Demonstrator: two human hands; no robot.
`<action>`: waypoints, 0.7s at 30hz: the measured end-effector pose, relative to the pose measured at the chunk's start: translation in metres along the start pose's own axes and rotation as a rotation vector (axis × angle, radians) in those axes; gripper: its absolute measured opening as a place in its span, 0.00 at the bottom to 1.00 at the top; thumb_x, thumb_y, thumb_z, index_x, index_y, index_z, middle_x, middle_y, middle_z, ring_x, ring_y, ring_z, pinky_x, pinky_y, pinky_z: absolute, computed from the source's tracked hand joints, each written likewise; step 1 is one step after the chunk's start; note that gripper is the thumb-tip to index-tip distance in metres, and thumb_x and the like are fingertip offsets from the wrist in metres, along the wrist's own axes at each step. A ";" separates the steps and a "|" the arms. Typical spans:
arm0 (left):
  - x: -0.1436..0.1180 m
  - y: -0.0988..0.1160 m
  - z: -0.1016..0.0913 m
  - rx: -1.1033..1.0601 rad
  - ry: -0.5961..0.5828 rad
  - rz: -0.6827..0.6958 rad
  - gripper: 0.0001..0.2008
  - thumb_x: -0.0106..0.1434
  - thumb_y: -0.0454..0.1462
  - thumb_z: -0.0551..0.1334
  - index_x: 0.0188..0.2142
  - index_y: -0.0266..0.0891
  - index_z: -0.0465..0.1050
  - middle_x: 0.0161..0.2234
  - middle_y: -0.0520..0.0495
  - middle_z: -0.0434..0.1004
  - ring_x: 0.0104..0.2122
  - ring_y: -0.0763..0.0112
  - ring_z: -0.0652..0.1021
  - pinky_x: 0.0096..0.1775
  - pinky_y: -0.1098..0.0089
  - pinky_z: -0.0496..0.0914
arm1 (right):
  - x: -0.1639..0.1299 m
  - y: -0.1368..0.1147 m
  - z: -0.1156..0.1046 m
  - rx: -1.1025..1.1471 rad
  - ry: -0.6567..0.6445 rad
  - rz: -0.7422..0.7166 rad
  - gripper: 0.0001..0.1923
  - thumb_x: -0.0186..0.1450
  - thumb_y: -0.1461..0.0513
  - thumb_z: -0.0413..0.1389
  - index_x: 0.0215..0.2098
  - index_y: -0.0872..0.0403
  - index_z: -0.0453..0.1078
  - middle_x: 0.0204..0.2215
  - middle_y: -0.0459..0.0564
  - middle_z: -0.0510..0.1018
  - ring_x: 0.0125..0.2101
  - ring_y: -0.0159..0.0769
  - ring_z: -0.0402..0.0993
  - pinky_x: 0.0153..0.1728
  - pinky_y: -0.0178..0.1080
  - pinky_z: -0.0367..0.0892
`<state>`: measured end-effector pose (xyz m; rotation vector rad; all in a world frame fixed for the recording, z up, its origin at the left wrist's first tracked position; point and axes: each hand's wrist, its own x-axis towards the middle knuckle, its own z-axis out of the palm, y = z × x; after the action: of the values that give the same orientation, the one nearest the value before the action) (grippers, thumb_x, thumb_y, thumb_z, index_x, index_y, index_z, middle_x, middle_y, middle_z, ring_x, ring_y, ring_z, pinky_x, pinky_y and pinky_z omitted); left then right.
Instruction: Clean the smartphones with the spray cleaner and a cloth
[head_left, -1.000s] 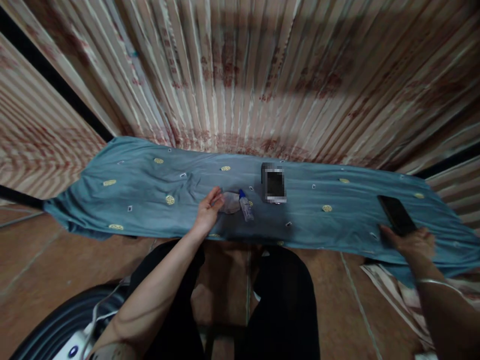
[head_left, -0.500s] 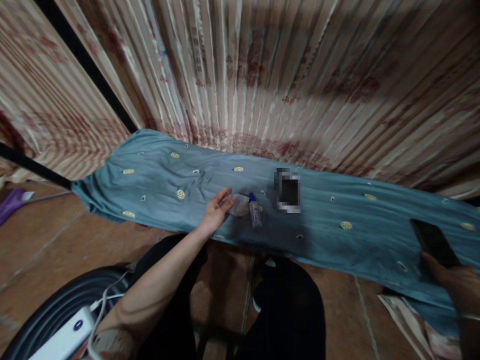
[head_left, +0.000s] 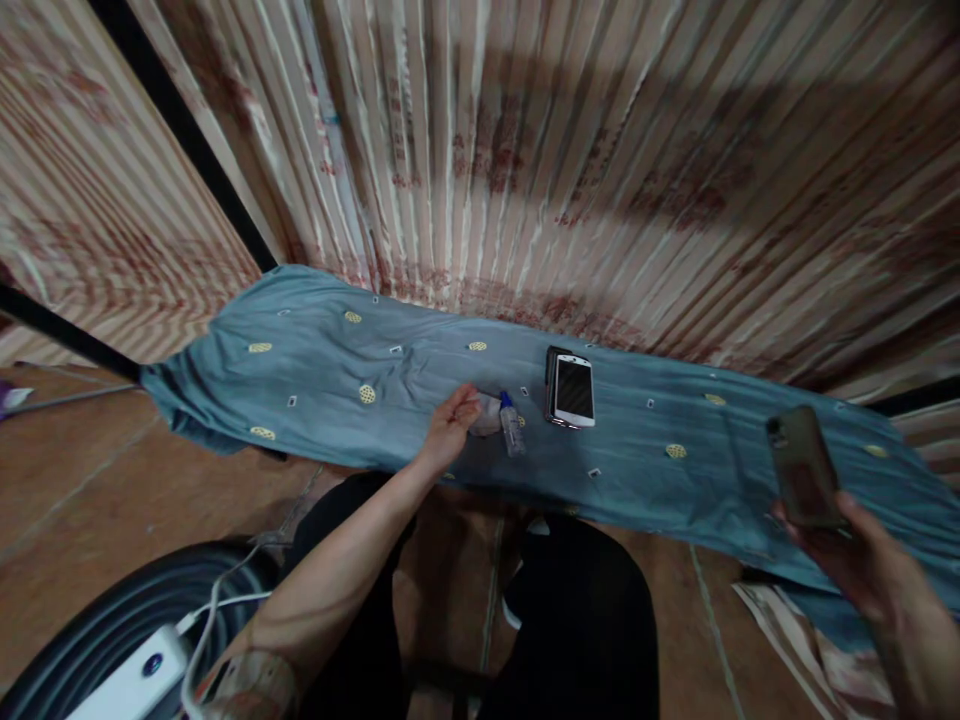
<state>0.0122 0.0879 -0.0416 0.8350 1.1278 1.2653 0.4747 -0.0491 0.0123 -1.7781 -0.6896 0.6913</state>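
Note:
My right hand (head_left: 862, 550) grips a smartphone (head_left: 804, 465) by its lower end, its back and camera lenses turned towards me. My left hand (head_left: 450, 428) has its fingers curled together at the left edge of a small grey cloth (head_left: 486, 414), which it seems to pinch. Against that cloth lies a small clear bottle (head_left: 513, 428) with a blue cap. Farther right, a white-framed phone (head_left: 575, 390) with a dark screen rests on top of a dark item (head_left: 551, 385), mostly hidden under it.
Blue-green patterned fabric (head_left: 630, 440) covers the long narrow surface before me. Behind it hangs a striped curtain (head_left: 450, 180). Black poles (head_left: 187, 140) rise at the left. A white power bank (head_left: 135, 675) with a cable sits by a coiled black hose (head_left: 112, 600) at lower left.
My right hand has brought the smartphone left and turned it, so its back now shows instead of its dark front. My left hand has shifted slightly right; the bottle and white-framed phone stay put.

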 end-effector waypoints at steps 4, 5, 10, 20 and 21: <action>-0.008 0.004 0.004 -0.048 -0.098 -0.005 0.21 0.57 0.45 0.70 0.49 0.42 0.81 0.50 0.41 0.83 0.52 0.55 0.80 0.56 0.58 0.70 | -0.066 -0.013 0.057 0.279 -0.161 0.187 0.30 0.52 0.40 0.64 0.47 0.44 0.78 0.55 0.70 0.77 0.59 0.61 0.73 0.64 0.59 0.59; -0.009 0.005 0.005 -0.059 -0.123 -0.006 0.20 0.57 0.45 0.70 0.49 0.41 0.81 0.48 0.41 0.84 0.52 0.56 0.80 0.55 0.58 0.70 | -0.082 -0.017 0.077 0.330 -0.232 0.189 0.30 0.52 0.40 0.65 0.48 0.45 0.78 0.52 0.66 0.81 0.56 0.60 0.76 0.64 0.61 0.60; -0.012 0.011 0.004 -0.102 -0.161 -0.024 0.21 0.59 0.46 0.68 0.49 0.39 0.80 0.47 0.39 0.84 0.50 0.56 0.81 0.54 0.58 0.70 | -0.133 -0.034 0.187 0.469 -0.623 0.204 0.28 0.57 0.40 0.63 0.46 0.48 0.79 0.44 0.57 0.86 0.47 0.55 0.83 0.54 0.59 0.73; -0.013 0.023 -0.008 -0.223 -0.098 0.000 0.31 0.61 0.53 0.66 0.59 0.42 0.74 0.58 0.39 0.78 0.58 0.54 0.77 0.58 0.58 0.70 | -0.150 -0.037 0.331 0.362 -0.465 -0.028 0.33 0.47 0.42 0.70 0.44 0.52 0.77 0.38 0.51 0.86 0.40 0.47 0.84 0.48 0.51 0.77; -0.012 0.021 -0.007 -0.246 -0.092 -0.004 0.32 0.62 0.54 0.65 0.61 0.43 0.72 0.58 0.40 0.78 0.58 0.55 0.77 0.58 0.58 0.70 | -0.152 -0.034 0.338 0.310 -0.435 -0.076 0.35 0.47 0.42 0.70 0.46 0.53 0.77 0.38 0.52 0.86 0.41 0.48 0.83 0.49 0.51 0.76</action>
<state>-0.0003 0.0782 -0.0211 0.6980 0.8799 1.3181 0.1210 0.0577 -0.0291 -1.3218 -0.8797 1.0862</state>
